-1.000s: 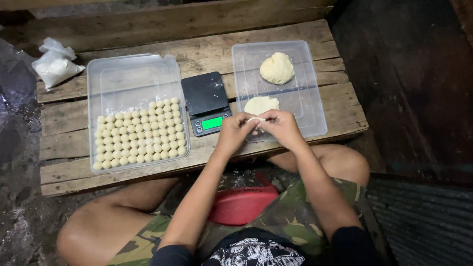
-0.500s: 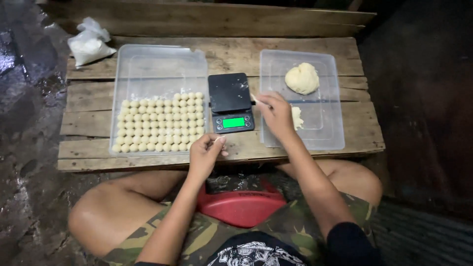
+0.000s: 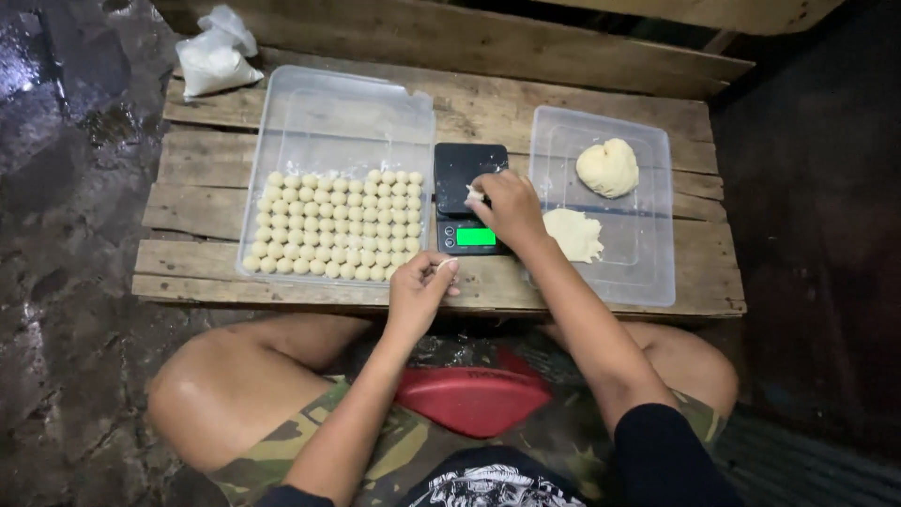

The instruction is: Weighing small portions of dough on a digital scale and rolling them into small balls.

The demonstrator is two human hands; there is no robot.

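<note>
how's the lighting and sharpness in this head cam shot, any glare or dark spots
Head view: light falls evenly on the wooden table and the dough balls; the right side and edges sink into near black; the wet ground glints at left; the scale display glows bright green; the right hand looks sharp.

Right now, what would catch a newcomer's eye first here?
Neat rows of small pale dough balls fill the clear plastic tray on the wooden bench's left. At centre, the right hand puts a dough bit on the black digital scale, its display glowing green.
</note>
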